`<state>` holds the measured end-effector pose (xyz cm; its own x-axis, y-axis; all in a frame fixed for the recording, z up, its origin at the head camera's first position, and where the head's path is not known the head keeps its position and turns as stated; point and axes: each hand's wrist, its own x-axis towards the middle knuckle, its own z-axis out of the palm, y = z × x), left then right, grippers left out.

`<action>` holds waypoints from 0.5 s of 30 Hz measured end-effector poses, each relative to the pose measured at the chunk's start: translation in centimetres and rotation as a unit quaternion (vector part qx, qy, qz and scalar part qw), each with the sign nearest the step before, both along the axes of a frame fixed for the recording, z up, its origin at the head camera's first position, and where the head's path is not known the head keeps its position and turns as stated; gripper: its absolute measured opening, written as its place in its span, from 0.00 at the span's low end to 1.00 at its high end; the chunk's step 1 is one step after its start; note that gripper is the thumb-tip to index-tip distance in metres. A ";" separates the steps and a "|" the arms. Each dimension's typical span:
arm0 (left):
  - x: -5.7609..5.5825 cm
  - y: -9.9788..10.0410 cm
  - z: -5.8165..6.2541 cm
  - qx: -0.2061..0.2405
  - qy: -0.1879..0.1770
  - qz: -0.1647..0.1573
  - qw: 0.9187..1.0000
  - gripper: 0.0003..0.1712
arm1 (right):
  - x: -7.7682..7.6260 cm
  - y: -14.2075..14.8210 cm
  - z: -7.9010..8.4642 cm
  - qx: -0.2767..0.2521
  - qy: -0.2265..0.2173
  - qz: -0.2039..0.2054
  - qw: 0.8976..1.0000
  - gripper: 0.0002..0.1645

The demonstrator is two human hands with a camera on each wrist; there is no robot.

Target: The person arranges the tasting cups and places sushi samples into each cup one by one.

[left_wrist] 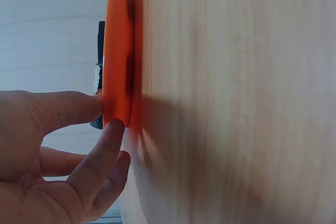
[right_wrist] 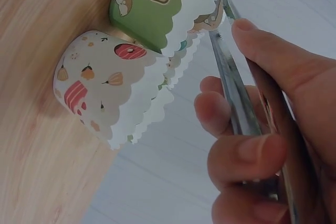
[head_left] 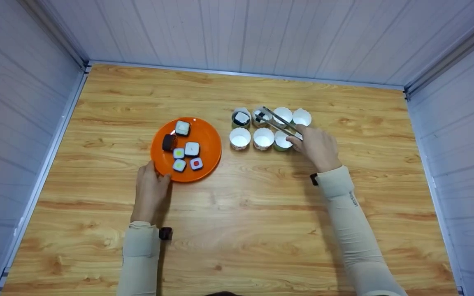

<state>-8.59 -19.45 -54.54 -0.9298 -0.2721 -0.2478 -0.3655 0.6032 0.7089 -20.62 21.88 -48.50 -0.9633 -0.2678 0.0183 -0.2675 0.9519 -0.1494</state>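
My left hand (head_left: 150,187) pinches the near left rim of an orange plate (head_left: 210,162). In the left wrist view the thumb presses the plate's (left_wrist: 116,51) upper side, with a finger against its underside. Several sushi pieces lie on it: a dark one (head_left: 168,142), large white-topped ones (head_left: 192,149), and small ones with yellow or red centres (head_left: 196,164). My right hand (head_left: 317,146) grips metal tweezers (head_left: 279,126), their tips apart over a back-row paper cup (head_left: 256,122) with a dark-and-white piece inside. Beside it, the leftmost back cup holds another sushi piece (head_left: 242,118).
Paper cups stand in two rows right of the plate, including a front-left one (head_left: 240,139) and a back-right one (head_left: 302,118). The right hand partly covers the front-right end. Pale panels (head_left: 241,37) enclose the wooden table (head_left: 237,230) at the back and sides.
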 end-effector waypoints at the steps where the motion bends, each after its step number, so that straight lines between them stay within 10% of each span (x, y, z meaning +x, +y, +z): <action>1: 0.0 0.0 0.0 0.002 0.000 0.000 1.000 0.31 | 0.0 0.0 0.0 -0.002 0.001 -0.001 1.000 0.22; 15: 0.0 0.2 0.1 0.015 -0.007 0.007 1.000 0.31 | 0.1 -0.3 0.3 0.002 -0.015 -0.005 1.000 0.25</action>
<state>-8.54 -19.29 -54.47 -0.9226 -0.2768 -0.2686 -0.3830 0.5760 0.7222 -20.48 21.53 -48.20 -0.9660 -0.2581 -0.0119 -0.2533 0.9550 -0.1542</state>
